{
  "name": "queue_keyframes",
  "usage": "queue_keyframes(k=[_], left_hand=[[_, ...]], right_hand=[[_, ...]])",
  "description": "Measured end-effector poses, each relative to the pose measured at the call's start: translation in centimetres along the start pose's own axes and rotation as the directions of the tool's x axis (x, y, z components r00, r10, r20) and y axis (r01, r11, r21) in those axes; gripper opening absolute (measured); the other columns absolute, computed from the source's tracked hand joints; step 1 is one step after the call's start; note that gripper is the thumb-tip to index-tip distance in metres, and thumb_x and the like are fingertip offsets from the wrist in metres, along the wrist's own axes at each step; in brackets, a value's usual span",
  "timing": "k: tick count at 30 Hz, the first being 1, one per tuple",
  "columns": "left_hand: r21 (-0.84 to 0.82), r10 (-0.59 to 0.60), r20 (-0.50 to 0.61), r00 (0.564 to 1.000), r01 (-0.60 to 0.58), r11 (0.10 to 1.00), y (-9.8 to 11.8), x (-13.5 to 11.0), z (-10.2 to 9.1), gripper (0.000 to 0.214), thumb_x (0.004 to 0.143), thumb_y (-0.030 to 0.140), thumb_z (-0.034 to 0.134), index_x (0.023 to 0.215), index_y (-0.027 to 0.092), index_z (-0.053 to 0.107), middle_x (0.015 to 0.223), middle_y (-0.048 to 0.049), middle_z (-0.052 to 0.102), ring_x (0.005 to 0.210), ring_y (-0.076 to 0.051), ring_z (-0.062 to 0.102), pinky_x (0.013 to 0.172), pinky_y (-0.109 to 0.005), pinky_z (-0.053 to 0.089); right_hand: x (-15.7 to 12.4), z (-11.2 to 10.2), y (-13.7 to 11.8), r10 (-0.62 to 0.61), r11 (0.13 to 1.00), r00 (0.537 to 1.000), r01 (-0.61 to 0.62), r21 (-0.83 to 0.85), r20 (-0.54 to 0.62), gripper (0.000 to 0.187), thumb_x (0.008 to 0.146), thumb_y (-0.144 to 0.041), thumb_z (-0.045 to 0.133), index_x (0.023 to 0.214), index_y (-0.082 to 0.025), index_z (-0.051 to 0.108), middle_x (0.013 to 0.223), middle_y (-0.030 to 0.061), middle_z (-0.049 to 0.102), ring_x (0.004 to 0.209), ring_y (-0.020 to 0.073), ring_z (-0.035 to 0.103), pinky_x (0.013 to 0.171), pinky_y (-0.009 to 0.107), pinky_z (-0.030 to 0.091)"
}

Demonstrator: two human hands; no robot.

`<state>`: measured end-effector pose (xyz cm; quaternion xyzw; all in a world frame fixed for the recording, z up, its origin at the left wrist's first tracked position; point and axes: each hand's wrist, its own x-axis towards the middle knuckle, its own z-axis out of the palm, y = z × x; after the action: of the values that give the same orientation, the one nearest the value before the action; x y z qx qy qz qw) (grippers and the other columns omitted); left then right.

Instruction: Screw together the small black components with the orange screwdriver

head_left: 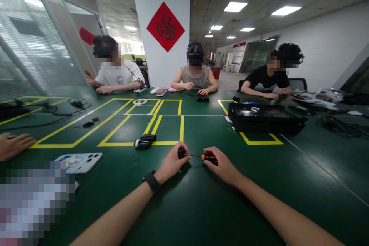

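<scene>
My left hand (172,163), with a dark watch (152,181) on its wrist, is closed around a small black cylindrical part (181,152). In my right hand (223,166) is a screwdriver (208,158) with an orange and black handle, lying roughly level. Its thin shaft points left, and the tip reaches the fingers of my left hand beside the black part. Whether the tip sits in a screw is hidden by those fingers. Both hands are low over the green table (198,203).
Black cylindrical pieces (145,141) lie beyond my left hand, near yellow tape outlines. A phone (79,162) and another person's hand (15,145) are at left. A black tray (262,119) stands at right. Several people in headsets sit opposite.
</scene>
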<state>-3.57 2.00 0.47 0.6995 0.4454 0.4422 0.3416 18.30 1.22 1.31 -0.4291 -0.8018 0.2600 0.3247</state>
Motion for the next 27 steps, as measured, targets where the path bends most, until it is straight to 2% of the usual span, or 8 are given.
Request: queue_keyframes(k=[2,4,6,8,10,13,17,27], left_hand=[[0.007,0.009,-0.011,1.000,-0.008,1.000,-0.09,-0.02,0.03,0.016,0.070,0.017,0.058,0.082,0.018,0.048,0.077,0.0018,0.053,0.072,-0.012,0.050,0.069,-0.025,0.039],[0.008,0.011,-0.018,1.000,-0.011,1.000,-0.16,-0.03,0.04,0.015,0.070,0.016,0.058,0.082,0.018,0.047,0.077,0.0020,0.052,0.072,-0.012,0.050,0.069,-0.025,0.039],[0.004,0.007,-0.020,1.000,-0.007,1.000,-0.21,-0.05,0.04,0.015,0.070,0.015,0.057,0.081,0.018,0.047,0.076,0.0020,0.052,0.071,-0.012,0.049,0.069,-0.024,0.039],[0.000,0.003,-0.019,1.000,-0.003,1.000,-0.27,-0.05,0.06,0.015,0.070,0.016,0.057,0.082,0.018,0.048,0.076,0.0018,0.052,0.071,-0.012,0.050,0.069,-0.024,0.039],[0.001,0.001,-0.019,1.000,-0.001,1.000,-0.35,-0.05,0.08,0.015,0.070,0.017,0.058,0.082,0.018,0.048,0.077,0.0016,0.053,0.072,-0.012,0.050,0.070,-0.025,0.039],[-0.002,0.002,-0.030,1.000,-0.002,1.000,-0.51,-0.03,0.07,0.016,0.069,0.018,0.059,0.081,0.018,0.049,0.077,0.0015,0.054,0.072,-0.012,0.051,0.070,-0.025,0.040],[-0.025,-0.006,-0.050,0.999,0.004,1.000,-0.65,-0.04,-0.04,0.016,0.070,0.019,0.060,0.082,0.018,0.049,0.078,0.0015,0.054,0.073,-0.012,0.051,0.070,-0.024,0.040],[-0.036,0.004,-0.042,0.999,-0.005,0.999,-0.59,-0.15,-0.01,0.015,0.072,0.019,0.058,0.083,0.018,0.048,0.079,0.0016,0.054,0.073,-0.012,0.051,0.071,-0.025,0.040]], right_hand=[[0.06,0.06,0.13,-0.023,1.000,1.000,0.023,-0.004,0.011,0.021,0.087,-0.024,0.041,0.099,-0.020,0.058,0.105,0.0060,0.055,0.101,0.0173,0.050,0.091,0.034,0.038],[0.09,0.16,0.27,-0.037,0.999,0.999,0.037,-0.001,0.014,0.021,0.088,-0.023,0.040,0.092,-0.020,0.060,0.099,0.0053,0.057,0.097,0.0169,0.052,0.089,0.034,0.039],[0.05,0.25,0.30,-0.025,1.000,1.000,0.025,0.007,0.006,0.016,0.083,-0.023,0.048,0.096,-0.020,0.058,0.096,0.0042,0.057,0.092,0.0170,0.053,0.085,0.033,0.042],[-0.03,0.26,0.21,-0.006,1.000,1.000,0.006,0.008,-0.006,0.026,0.079,-0.024,0.054,0.105,-0.020,0.054,0.100,0.0045,0.057,0.093,0.0175,0.053,0.084,0.033,0.042],[-0.10,0.20,0.05,-0.011,1.000,1.000,0.011,-0.007,-0.002,0.026,0.081,-0.024,0.051,0.106,-0.021,0.054,0.105,0.0057,0.056,0.098,0.0181,0.051,0.088,0.035,0.040],[-0.14,0.10,-0.09,-0.032,0.999,0.999,0.032,-0.033,0.018,0.020,0.085,-0.023,0.044,0.098,-0.020,0.059,0.102,0.0060,0.057,0.098,0.0182,0.051,0.088,0.035,0.039],[-0.18,0.16,0.01,-0.003,0.999,1.000,0.003,-0.050,-0.004,0.019,0.082,-0.024,0.050,0.098,-0.020,0.058,0.095,0.0043,0.059,0.089,0.0173,0.054,0.082,0.033,0.041],[-0.25,0.15,0.21,-0.001,0.998,1.000,0.001,-0.059,-0.003,0.019,0.082,-0.024,0.050,0.099,-0.021,0.057,0.096,0.0037,0.059,0.089,0.0173,0.054,0.083,0.033,0.041]])
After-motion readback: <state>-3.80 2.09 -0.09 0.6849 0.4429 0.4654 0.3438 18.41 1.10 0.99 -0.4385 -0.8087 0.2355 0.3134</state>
